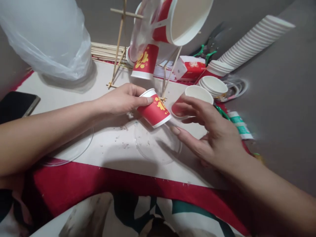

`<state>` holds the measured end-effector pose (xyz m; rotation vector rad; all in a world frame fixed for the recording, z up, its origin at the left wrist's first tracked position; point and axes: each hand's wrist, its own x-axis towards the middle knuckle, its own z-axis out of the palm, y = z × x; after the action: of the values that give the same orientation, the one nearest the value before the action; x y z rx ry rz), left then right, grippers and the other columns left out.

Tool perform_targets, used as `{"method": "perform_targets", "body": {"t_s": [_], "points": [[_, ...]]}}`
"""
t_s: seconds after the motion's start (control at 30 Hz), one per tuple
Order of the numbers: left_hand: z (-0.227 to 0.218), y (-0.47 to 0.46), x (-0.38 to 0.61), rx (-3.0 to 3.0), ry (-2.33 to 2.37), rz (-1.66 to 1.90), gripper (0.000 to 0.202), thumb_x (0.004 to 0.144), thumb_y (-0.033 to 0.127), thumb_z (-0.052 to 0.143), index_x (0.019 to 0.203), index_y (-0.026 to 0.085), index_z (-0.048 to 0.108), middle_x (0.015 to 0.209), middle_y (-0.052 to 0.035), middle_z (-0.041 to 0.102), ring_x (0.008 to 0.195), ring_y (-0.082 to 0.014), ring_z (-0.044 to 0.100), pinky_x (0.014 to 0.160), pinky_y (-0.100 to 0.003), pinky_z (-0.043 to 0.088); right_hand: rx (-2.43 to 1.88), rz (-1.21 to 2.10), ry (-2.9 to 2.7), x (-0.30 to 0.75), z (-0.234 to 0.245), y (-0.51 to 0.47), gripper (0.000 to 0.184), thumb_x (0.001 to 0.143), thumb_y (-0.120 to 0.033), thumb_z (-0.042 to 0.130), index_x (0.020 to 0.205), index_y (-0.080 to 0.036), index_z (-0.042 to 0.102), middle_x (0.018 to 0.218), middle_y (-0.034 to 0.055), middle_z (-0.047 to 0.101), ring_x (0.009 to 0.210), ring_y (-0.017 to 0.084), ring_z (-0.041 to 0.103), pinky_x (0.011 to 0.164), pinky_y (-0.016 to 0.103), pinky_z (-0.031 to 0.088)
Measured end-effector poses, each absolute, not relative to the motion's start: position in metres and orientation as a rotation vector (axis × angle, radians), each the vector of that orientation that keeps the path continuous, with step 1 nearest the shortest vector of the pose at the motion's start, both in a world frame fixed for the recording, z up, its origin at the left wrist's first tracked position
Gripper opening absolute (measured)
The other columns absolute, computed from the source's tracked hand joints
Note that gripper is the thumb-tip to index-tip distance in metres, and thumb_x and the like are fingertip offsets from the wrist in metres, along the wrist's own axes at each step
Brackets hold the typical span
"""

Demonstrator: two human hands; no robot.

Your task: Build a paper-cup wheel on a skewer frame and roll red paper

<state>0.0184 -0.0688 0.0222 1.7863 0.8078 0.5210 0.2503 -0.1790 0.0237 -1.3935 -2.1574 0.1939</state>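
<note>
My left hand [120, 98] grips a red paper cup [153, 113] with a yellow print, thumb on its side near the rim. The cup is tilted, its white base edge towards the lower right. My right hand [217, 138] is open, with thumb and fingers apart, just right of the held cup. Behind its fingertips another red paper cup [198, 94] stands mouth up. Under the held cup lies a clear round plastic disc [145, 146]. Beyond my hands, a wooden stick frame [118, 49] has red paper cups [147, 61] mounted on it, one with its mouth towards me.
A long leaning stack of white cups [256, 41] stands at the back right, near a red box [191, 67] and green-handled scissors [207, 54]. A white plastic bag [49, 39], wooden sticks [105, 52] and a phone [18, 106] are on the left.
</note>
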Motion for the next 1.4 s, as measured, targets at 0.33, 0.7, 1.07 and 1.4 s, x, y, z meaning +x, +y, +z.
{"method": "perform_targets", "body": {"t_s": [0.33,0.7,1.07,1.4], "points": [[0.001,-0.064,0.021,1.552,0.641,0.562,0.017,0.092,0.026,0.063,0.084,0.014,0.073,0.081,-0.0092,0.073,0.076,-0.0192,0.067,0.076,-0.035,0.054,-1.292,0.205,-2.252,0.236,0.007,-0.160,0.051,0.093,-0.028,0.068,0.144,-0.026,0.060,0.136,0.0117,0.071,0.096,0.024,0.077,0.074,0.037,0.067],[0.001,-0.063,0.021,1.577,0.648,0.564,0.012,0.087,0.023,0.065,0.086,0.014,0.073,0.087,-0.0094,0.073,0.083,-0.0209,0.069,0.078,-0.034,0.054,-1.349,0.220,-2.180,0.234,-0.001,-0.163,0.042,0.093,-0.026,0.068,0.135,-0.030,0.069,0.127,0.0090,0.075,0.100,0.027,0.077,0.074,0.040,0.068],[-0.006,-0.061,0.020,1.548,0.598,0.573,0.016,0.089,0.027,0.064,0.085,0.014,0.072,0.086,-0.0083,0.074,0.079,-0.0178,0.066,0.075,-0.031,0.052,-1.332,0.203,-2.138,0.236,-0.017,-0.162,0.045,0.091,-0.030,0.071,0.136,-0.029,0.068,0.126,0.0098,0.076,0.093,0.024,0.078,0.073,0.039,0.067],[-0.007,-0.060,0.022,1.510,0.709,0.714,0.012,0.088,0.023,0.067,0.083,0.013,0.067,0.089,-0.0079,0.071,0.082,-0.0164,0.064,0.080,-0.032,0.051,-1.419,0.240,-2.302,0.240,0.010,-0.166,0.062,0.092,-0.033,0.069,0.151,-0.033,0.052,0.138,0.0089,0.069,0.105,0.030,0.076,0.083,0.046,0.066]]}}
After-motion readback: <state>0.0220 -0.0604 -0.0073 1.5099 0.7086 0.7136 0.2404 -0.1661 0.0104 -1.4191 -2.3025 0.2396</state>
